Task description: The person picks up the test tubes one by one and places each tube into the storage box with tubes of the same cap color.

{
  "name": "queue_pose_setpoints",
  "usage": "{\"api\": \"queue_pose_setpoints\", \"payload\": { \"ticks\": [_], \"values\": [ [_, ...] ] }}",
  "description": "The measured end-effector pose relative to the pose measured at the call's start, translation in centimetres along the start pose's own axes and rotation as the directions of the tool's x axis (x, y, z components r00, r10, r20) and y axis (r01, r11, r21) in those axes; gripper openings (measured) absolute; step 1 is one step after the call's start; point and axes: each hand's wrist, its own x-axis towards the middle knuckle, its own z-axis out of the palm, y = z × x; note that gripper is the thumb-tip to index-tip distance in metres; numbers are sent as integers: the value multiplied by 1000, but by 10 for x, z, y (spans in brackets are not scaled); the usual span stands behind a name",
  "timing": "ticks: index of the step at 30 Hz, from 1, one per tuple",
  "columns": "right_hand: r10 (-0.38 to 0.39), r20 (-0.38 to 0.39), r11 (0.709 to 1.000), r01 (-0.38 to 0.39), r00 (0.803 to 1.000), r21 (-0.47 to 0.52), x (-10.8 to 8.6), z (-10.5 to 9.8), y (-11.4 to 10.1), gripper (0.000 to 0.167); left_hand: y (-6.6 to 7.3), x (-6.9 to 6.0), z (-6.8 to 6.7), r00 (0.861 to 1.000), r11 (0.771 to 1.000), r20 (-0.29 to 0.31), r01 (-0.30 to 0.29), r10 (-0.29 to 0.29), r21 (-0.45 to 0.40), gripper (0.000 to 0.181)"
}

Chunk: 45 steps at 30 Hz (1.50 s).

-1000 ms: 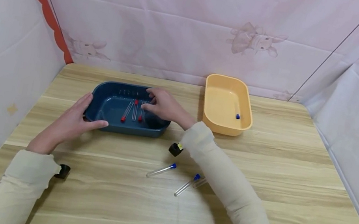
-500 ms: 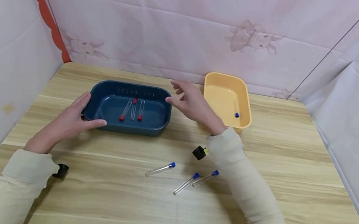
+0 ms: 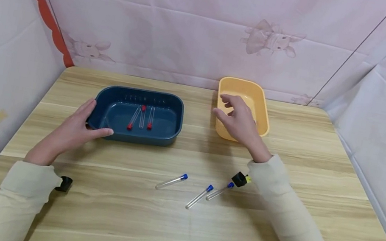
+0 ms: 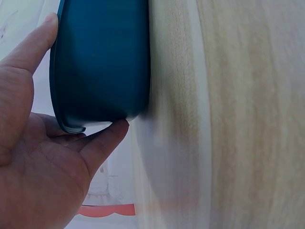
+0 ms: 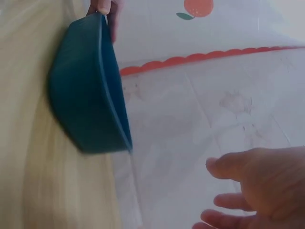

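My left hand point(image 3: 68, 135) rests against the left end of a dark blue plastic bin point(image 3: 135, 139). Its thumb touches the rim at the front corner, and in the left wrist view a fingertip meets the bin's end wall point(image 4: 100, 62). Three clear test tubes with red caps lie inside the bin, one being the middle tube point(image 3: 142, 116). My right hand point(image 3: 241, 122) hovers over a yellow bin point(image 3: 264, 111), fingers loosely bent and holding nothing. It hides much of that bin's inside. In the right wrist view the right hand point(image 5: 262, 186) is apart from the blue bin point(image 5: 81, 90).
Three blue-capped test tubes lie on the wooden table point(image 3: 113, 218): a left tube point(image 3: 172, 182), a middle tube point(image 3: 199, 197) and a right tube point(image 3: 219, 192). The right wrist's black camera point(image 3: 239, 179) is above the right tube. A printed cloth point(image 3: 175, 44) stands behind.
My right hand has left the blue bin and moved right, over the yellow bin. The left hand stays at the blue bin. The red-capped tubes keep their places.
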Motion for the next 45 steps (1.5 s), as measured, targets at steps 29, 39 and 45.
{"api": "queue_pose_setpoints", "payload": {
  "ticks": [29,39,45],
  "values": [
    [238,-352,970,-242,905,34,-57,-41,59,48,4,4,-2,1000,1000,4,11,-11,29,123],
    [343,-379,937,-341,859,76,-68,-32,82,56,4,2,-2,1000,999,9,21,-22,25,123],
    [433,-351,900,-422,831,111,-69,-27,89,57,5,1,-2,1000,1000,6,18,-19,20,123]
  ]
}}
